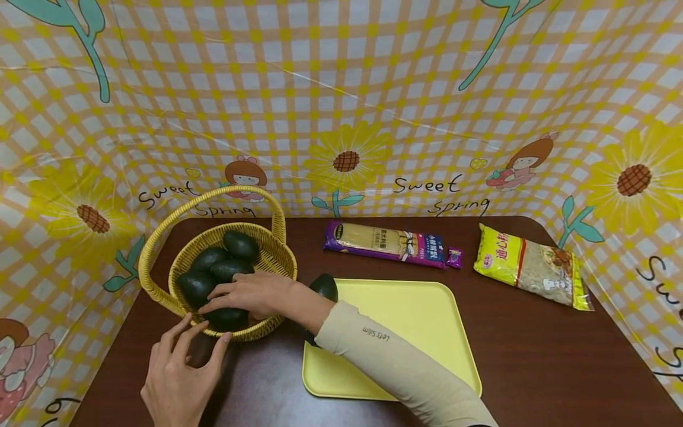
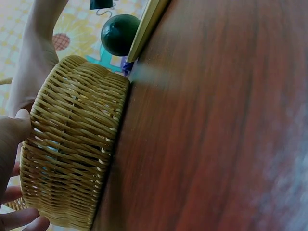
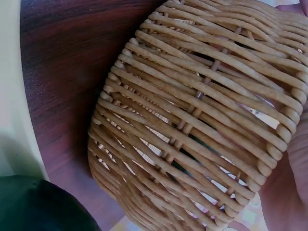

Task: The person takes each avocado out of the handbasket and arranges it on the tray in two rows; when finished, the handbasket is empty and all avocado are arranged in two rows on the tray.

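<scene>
Several dark green avocados point(image 1: 240, 245) lie in a yellow woven basket point(image 1: 288, 267) with a tall handle. My right hand point(image 1: 248, 295) reaches over the near rim into it, fairly straight fingers resting over an avocado point(image 1: 226, 320); the thumb's grip is hidden. At the basket's near left rim is my left hand point(image 1: 181, 367), its thumb and fingers spread; in the left wrist view the thumb point(image 2: 19, 126) touches the rim. Another avocado point(image 1: 324, 287) sits at the left edge of a yellow tray point(image 1: 400, 308). One more there is mostly covered by the right forearm.
A purple pack of pasta point(image 1: 381, 243) lies behind the tray, with a small purple packet point(image 1: 454, 257) at its end. Farther right is a yellow bag of macaroni point(image 1: 530, 267). Patterned cloth point(image 1: 341, 89) walls the back and sides of the brown table point(image 1: 544, 356).
</scene>
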Motion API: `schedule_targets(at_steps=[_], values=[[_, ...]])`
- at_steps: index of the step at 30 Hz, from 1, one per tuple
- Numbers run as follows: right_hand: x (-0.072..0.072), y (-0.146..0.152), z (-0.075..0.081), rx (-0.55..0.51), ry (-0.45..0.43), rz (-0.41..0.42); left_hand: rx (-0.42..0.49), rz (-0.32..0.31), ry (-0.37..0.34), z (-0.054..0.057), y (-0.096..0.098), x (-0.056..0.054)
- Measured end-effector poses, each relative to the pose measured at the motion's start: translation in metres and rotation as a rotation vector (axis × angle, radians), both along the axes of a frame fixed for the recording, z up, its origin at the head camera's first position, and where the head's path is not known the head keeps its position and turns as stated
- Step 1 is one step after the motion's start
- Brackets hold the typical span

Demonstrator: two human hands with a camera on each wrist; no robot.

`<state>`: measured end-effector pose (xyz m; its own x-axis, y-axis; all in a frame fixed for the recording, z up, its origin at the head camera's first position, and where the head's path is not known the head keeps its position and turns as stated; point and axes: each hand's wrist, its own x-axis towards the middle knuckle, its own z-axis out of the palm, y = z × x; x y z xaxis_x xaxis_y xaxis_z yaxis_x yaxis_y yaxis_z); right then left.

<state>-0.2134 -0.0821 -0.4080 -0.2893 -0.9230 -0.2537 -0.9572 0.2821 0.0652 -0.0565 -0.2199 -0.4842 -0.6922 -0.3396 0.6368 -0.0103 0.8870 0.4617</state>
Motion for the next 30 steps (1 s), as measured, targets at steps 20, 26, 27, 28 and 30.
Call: schedule_targets(at_steps=[20, 26, 27, 28, 30], values=[[-0.008, 0.018, 0.003, -0.073, 0.052, -0.072, 0.001, -0.033, 0.010, 0.001, -0.002, -0.001], [-0.017, 0.033, 0.013, -0.213, -0.026, -0.146, 0.007, -0.039, 0.004, 0.002, -0.002, -0.001], [-0.017, 0.035, 0.014, -0.231, -0.034, -0.157, 0.007, -0.040, 0.003, 0.002, -0.002, -0.001], [-0.017, 0.037, 0.016, -0.244, -0.043, -0.170, 0.007, -0.040, 0.002, 0.002, -0.002, -0.001], [-0.017, 0.041, 0.017, -0.264, -0.053, -0.193, 0.007, -0.040, 0.000, 0.002, -0.002, -0.001]])
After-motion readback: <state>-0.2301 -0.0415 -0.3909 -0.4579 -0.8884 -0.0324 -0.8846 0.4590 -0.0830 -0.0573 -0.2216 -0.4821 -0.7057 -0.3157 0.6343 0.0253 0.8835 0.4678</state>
